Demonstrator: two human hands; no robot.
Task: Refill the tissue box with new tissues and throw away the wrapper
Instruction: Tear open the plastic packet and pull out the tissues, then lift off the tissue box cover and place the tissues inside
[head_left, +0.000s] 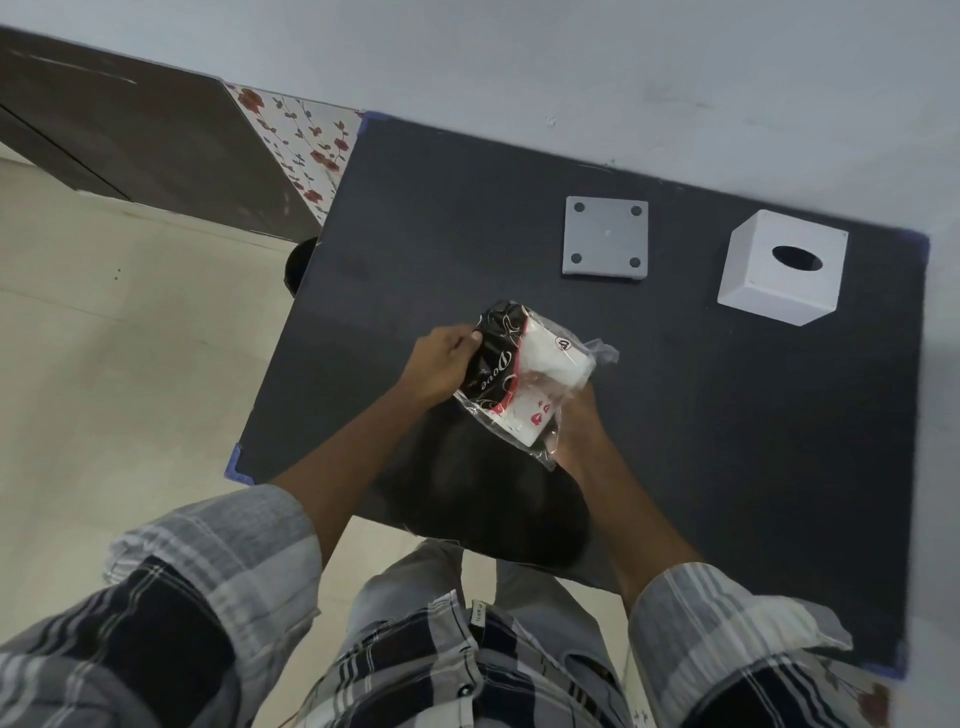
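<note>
I hold a plastic tissue pack (524, 379) above the middle of the dark table (727, 415). Its wrapper is black and clear with red marks, and white tissues show inside. My left hand (441, 366) grips the black end of the pack. My right hand (576, 431) holds it from underneath, partly hidden by the clear plastic. The white cube tissue box (782, 267) stands at the far right of the table with its oval slot facing up. Its grey square base plate (606, 240) lies flat to the left of the box.
A black round bin (298, 265) peeks out at the table's left edge. A floral panel (306, 140) and dark cabinet (130, 135) stand at the far left. The pale wall runs behind the table. Beige floor lies to the left.
</note>
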